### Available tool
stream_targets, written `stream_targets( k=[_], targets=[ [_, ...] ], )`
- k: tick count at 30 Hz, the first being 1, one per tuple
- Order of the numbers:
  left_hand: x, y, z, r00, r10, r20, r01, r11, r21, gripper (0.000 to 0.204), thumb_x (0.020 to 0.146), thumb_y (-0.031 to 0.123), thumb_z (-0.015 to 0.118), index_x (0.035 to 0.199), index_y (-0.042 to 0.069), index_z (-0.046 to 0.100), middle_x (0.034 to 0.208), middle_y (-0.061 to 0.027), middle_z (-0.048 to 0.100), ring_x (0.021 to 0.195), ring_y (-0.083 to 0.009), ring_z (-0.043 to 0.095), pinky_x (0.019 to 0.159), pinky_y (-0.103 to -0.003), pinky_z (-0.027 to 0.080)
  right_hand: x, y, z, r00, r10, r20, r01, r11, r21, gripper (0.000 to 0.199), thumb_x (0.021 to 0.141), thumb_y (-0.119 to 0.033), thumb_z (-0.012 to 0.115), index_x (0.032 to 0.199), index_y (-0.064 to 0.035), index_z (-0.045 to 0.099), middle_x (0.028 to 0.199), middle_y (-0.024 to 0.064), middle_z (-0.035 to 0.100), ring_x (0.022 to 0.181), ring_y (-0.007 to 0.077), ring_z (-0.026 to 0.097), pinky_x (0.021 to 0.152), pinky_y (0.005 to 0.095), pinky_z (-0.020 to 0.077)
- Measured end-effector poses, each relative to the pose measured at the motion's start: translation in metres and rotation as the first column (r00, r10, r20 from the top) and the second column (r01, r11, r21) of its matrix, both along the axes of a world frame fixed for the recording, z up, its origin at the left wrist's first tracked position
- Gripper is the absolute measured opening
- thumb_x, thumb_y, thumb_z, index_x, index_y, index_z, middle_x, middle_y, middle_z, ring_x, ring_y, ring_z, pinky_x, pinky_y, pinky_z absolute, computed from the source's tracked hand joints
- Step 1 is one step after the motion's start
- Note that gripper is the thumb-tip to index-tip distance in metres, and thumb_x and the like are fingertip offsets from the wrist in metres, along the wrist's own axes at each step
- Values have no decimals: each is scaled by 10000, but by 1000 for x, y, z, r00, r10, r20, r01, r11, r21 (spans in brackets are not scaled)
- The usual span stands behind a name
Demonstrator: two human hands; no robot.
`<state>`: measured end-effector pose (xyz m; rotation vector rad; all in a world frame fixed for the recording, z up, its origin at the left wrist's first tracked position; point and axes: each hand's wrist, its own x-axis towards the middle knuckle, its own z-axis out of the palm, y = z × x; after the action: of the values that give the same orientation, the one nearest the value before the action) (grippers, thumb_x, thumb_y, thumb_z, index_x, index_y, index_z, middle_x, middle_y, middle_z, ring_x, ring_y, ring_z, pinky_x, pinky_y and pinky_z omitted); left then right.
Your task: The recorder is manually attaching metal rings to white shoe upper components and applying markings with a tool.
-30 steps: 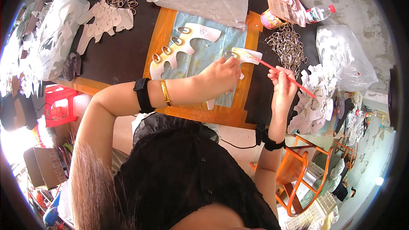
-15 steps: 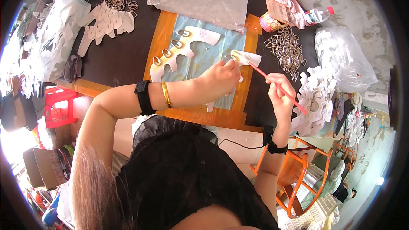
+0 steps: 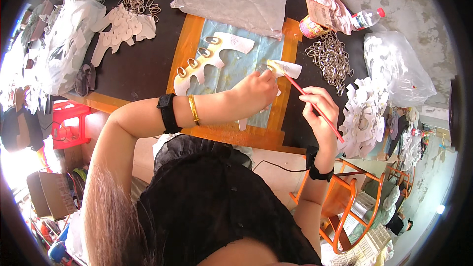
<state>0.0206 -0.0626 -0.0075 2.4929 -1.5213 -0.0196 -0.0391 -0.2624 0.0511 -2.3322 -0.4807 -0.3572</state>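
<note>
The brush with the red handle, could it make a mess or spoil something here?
Maybe. The brush tip is on a small white piece pinched in the left hand, so glue or paint could smear onto the fingers. The white cutout with metal rings lies right beside it on the blue sheet, and a drip might land there. The right hand holds the brush far from its tip, so it could wobble off the piece.
</note>
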Motion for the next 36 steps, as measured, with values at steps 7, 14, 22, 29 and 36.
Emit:
stream_targets(
  k=[7, 14, 22, 29, 36],
  targets=[
    [1, 2, 4, 1000, -5, 26, 5, 1000, 30, 501, 621, 298, 743, 982, -5, 575, 1126, -126, 507, 1019, -223, 488, 795, -300, 473, -3, -2, 1, 999, -8, -49, 8, 1000, -6, 204, 699, 107, 587, 861, -13, 616, 919, 100, 608, 718, 178, 606, 574, 247, 481],
    [2, 1, 6, 1000, 0, -9, 1, 1000, 29, 501, 629, 305, 744, 979, -10, 573, 1143, -138, 500, 1017, -230, 489, 778, -305, 490, -5, 4, -1, 998, 52, 34, -48, 992, -114, 275, 621, 131, 598, 852, -19, 616, 929, 97, 592, 793, 229, 597, 672, 301, 505],
    [4, 1, 12, 995, -7, -95, 8, 1000, 18, 441, 652, 260, 743, 949, -19, 574, 1131, -148, 500, 1009, -239, 494, 742, -299, 511, -8, 5, 1, 996, 83, 44, -72, 977, -202, 276, 616, 109, 612, 859, -21, 621, 956, 96, 587, 811, 248, 594, 686, 322, 515],
    [5, 2, 13, 989, 4, -145, 3, 999, 54, 427, 636, 241, 753, 921, -24, 577, 1100, -145, 504, 990, -235, 501, 722, -300, 521, -4, 9, -3, 987, 40, 153, -19, 990, -140, 283, 627, 129, 604, 866, -21, 633, 918, 111, 604, 769, 245, 609, 662, 308, 518],
    [4, 1, 7, 998, -8, -56, 8, 1000, 4, 460, 618, 265, 764, 929, -23, 586, 1057, -125, 516, 972, -221, 502, 699, -285, 527, -12, -13, -25, 969, -173, -176, 242, 809, 535, 178, 902, -39, 506, 1021, 61, 593, 887, 130, 637, 791, 181, 624, 748, 290, 509]
  ],
)
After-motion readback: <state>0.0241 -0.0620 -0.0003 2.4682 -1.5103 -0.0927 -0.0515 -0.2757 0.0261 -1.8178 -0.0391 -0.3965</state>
